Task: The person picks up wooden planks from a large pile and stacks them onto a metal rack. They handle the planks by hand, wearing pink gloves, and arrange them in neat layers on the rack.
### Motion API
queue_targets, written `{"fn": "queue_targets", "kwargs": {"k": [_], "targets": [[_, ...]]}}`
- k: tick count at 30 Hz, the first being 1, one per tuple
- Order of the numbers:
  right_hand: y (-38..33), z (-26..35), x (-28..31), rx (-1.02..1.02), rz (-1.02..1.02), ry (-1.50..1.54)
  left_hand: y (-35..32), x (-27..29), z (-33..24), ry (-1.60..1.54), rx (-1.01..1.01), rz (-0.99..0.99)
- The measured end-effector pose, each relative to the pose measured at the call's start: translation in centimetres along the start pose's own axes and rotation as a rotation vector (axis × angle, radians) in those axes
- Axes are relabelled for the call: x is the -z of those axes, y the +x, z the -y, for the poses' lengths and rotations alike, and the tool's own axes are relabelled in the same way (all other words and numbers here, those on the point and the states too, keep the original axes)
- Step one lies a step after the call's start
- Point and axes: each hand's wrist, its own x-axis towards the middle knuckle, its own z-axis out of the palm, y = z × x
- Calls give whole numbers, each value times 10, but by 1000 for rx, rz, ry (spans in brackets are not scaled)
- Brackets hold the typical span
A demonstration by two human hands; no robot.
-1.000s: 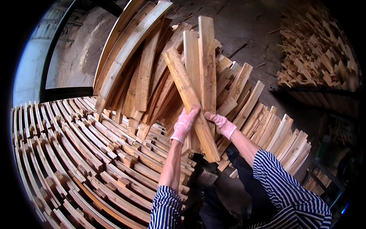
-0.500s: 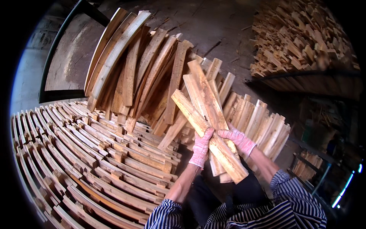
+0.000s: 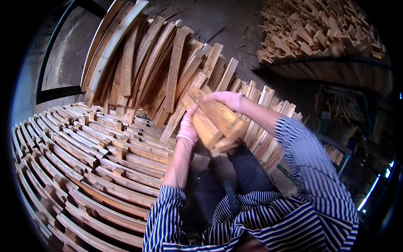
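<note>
A small bundle of wooden boards (image 3: 222,115) is clasped between my two gloved hands, its near ends tilted up toward me over my knees. My left hand (image 3: 188,124), in a pink-white knit glove, grips the bundle's left side, fingers partly behind the wood. Over the top boards curls my right hand (image 3: 224,100), in the same kind of glove, its fingertips blurred near the far end. Just beyond the bundle leans a row of upright boards (image 3: 215,59).
Stacked slats with spacer blocks (image 3: 96,168) spread across the left. Longer planks (image 3: 113,50) lean at the back left beside a dark metal frame (image 3: 44,69). A large heap of short wood pieces (image 3: 321,31) lies at the far right, above a dark-edged bin (image 3: 327,69).
The boards, fanned and crossed before, now lie together as a bundle. Both hands have moved farther away and to the left, the right one now over the top. The view has shifted slightly.
</note>
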Motion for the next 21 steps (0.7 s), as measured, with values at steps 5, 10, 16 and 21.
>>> {"fn": "queue_targets", "kwargs": {"k": [5, 10, 16, 21], "targets": [[34, 4, -12, 116, 66, 39, -2, 17, -44, -4, 21, 46], [-55, -46, -28, 413, -122, -444, -75, -29, 54, 49, -353, -25], [-189, -57, -107, 682, 99, -734, -174, -81, 113, 8, -722, -16], [-271, -40, -220, 866, 294, -683, -266, -120, 119, 65, -1194, -69]]}}
